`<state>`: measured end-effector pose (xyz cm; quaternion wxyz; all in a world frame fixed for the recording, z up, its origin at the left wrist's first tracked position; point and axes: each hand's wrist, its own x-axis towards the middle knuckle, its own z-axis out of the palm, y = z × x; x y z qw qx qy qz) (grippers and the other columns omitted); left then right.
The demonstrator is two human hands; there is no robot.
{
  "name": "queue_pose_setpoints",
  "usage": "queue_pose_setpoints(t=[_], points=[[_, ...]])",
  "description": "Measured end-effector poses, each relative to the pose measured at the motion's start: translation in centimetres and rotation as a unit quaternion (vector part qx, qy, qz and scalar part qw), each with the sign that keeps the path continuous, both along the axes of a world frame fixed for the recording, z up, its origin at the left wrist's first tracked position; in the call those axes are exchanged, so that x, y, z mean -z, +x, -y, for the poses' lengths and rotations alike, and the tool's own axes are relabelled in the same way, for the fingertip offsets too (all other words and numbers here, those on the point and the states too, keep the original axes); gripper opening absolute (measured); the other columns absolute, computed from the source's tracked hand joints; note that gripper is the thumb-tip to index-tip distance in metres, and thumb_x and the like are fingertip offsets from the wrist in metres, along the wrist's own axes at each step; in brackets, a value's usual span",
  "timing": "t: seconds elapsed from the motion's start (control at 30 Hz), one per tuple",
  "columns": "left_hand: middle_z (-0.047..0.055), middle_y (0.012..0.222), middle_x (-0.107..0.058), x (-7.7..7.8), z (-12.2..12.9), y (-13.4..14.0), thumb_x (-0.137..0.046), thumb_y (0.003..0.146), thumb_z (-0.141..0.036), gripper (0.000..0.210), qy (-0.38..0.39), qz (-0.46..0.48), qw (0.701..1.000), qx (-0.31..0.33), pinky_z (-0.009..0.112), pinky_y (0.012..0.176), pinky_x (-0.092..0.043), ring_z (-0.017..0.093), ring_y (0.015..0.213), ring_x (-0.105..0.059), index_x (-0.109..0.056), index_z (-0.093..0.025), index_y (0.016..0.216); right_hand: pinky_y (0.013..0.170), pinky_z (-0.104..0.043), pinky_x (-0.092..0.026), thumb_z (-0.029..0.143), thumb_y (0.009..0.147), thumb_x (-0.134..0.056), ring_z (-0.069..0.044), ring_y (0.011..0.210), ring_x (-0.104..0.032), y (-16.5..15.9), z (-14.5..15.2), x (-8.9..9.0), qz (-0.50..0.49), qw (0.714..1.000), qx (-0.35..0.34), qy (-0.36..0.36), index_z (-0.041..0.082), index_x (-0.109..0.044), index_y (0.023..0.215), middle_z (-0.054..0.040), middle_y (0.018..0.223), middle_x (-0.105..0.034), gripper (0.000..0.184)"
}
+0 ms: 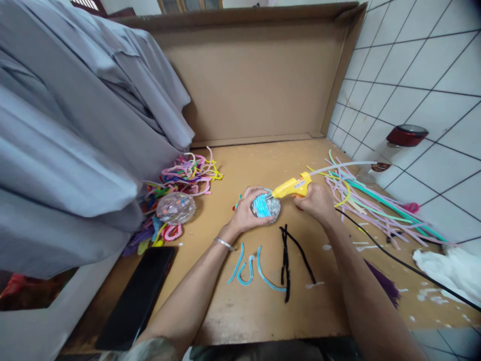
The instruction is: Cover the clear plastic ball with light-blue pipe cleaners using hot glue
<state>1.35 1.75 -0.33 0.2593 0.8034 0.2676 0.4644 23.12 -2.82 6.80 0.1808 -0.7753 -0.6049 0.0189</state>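
Observation:
My left hand (246,210) is wrapped round a clear, crinkled ball (276,208) with blue pipe cleaner strips laid side by side over part of it. In my right hand (317,203) is a yellow hot glue gun (291,188), its nozzle tip at the blue strips and a long glue stick (345,165) out of its back. Nearer to me lie several curved blue pipe cleaner pieces (246,273) and some black pipe cleaner pieces (286,260). A small red and teal thing shows partly behind my left hand.
A second clear ball (176,208) rests by a heap of coloured pipe cleaners (191,170) at left, near a black phone (139,298). Long pipe cleaners (376,205), a red-lidded jar (391,150), a black cord (394,258) and white tissue (449,271) lie right. Cardboard (259,82) stands behind.

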Motion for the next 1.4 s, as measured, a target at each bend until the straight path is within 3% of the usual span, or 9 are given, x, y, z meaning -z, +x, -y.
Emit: queue_pose_setpoints(t=[1.4], points=[[0.012,0.126,-0.057,0.22,-0.21,0.08,-0.090,0.061,-0.042,0.070,0.001,0.008,1.000,0.003,0.052,0.107,-0.045,0.031,0.123,-0.054,-0.062,-0.022,0.123,0.060,-0.031,-0.039,0.042,0.077,-0.063,-0.026,0.073,-0.063,-0.12,0.02,-0.09,0.008,1.000,0.025,0.017,0.011,-0.071,0.092,-0.0140,0.080,-0.071,0.035]])
